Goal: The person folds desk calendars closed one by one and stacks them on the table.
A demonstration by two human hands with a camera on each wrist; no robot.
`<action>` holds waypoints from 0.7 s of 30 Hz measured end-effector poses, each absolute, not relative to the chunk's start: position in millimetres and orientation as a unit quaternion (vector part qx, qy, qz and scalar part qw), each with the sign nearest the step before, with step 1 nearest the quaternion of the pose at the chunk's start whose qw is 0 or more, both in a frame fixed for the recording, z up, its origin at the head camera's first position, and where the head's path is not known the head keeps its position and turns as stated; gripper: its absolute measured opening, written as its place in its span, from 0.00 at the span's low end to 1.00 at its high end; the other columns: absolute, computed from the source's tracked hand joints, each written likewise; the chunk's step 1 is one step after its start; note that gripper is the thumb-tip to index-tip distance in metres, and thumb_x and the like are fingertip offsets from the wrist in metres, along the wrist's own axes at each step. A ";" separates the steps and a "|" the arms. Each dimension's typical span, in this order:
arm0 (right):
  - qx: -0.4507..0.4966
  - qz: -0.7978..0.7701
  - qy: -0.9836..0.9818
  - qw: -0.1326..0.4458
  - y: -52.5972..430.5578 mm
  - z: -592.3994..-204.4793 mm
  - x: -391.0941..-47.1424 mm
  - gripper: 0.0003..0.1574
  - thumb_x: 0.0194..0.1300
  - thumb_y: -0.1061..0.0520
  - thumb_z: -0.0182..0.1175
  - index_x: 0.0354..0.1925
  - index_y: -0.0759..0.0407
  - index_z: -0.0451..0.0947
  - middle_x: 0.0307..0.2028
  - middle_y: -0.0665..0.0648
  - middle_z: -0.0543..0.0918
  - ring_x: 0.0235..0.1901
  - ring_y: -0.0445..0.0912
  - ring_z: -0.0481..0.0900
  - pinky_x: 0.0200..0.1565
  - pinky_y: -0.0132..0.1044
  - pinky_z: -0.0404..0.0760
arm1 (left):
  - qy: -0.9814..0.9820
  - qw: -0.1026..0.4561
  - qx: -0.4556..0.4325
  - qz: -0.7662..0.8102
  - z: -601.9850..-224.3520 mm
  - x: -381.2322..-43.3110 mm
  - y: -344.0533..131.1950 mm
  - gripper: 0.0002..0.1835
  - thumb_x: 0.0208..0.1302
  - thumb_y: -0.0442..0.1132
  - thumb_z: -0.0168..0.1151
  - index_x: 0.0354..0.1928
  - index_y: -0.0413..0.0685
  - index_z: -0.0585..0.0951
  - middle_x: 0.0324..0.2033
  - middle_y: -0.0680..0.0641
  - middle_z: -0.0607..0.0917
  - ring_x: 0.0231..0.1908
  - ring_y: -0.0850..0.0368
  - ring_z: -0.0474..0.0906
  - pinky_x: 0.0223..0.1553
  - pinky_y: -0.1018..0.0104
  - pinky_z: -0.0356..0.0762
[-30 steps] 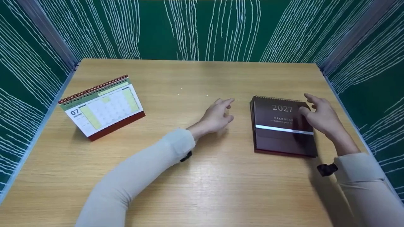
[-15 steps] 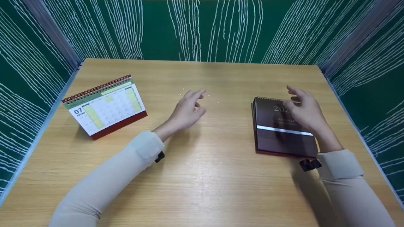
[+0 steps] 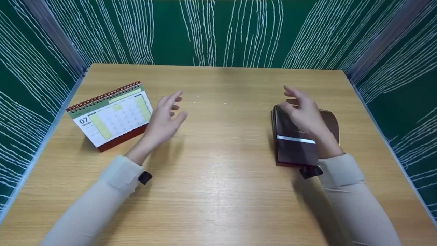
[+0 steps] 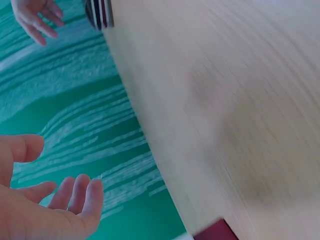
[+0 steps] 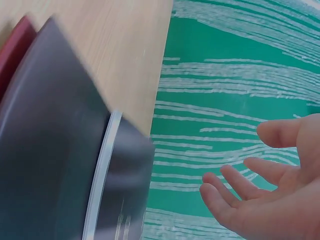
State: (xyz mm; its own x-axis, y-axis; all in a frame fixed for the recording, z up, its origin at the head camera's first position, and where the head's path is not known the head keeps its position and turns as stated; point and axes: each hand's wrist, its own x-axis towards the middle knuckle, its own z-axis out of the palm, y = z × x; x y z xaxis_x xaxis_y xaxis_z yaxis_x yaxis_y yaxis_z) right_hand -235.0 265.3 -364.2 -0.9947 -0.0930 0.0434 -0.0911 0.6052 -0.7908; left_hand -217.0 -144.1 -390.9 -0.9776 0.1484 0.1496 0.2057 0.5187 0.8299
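My left hand (image 3: 165, 118) is above the table in front of the right edge of a standing spiral desk calendar (image 3: 119, 114), whose white page reads 07. In the left wrist view, that hand (image 4: 55, 205) has loosely bent fingers with nothing between them. On the right lies a dark brown desk calendar (image 3: 295, 152) with a pale band. My right hand (image 3: 304, 111) hovers over its upper part and hides most of its printing. The right wrist view shows the right hand (image 5: 265, 185) with spread fingers and nothing held, beside the dark cover (image 5: 50, 130).
The wooden table (image 3: 218, 191) has several tiny white specks (image 3: 225, 103) near its middle. Green walls (image 3: 167, 34) with white streaks enclose the back and both sides. Dark wrist cameras (image 3: 145, 177) sit under both cuffs.
My left hand has moved left from the table's middle to the standing calendar. My right hand has moved left across the dark calendar. Both calendars stay in place.
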 end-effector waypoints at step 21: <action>-0.124 -0.514 0.847 0.048 154.7 -370.7 -255.9 0.38 0.81 0.56 0.56 0.83 0.53 0.60 0.74 0.63 0.72 0.69 0.58 0.75 0.69 0.52 0.76 | -0.870 0.175 0.004 -0.460 -383.0 -168.8 -233.7 0.38 0.76 0.37 0.63 0.83 0.56 0.62 0.69 0.44 0.75 0.64 0.48 0.75 0.68 0.48 0.75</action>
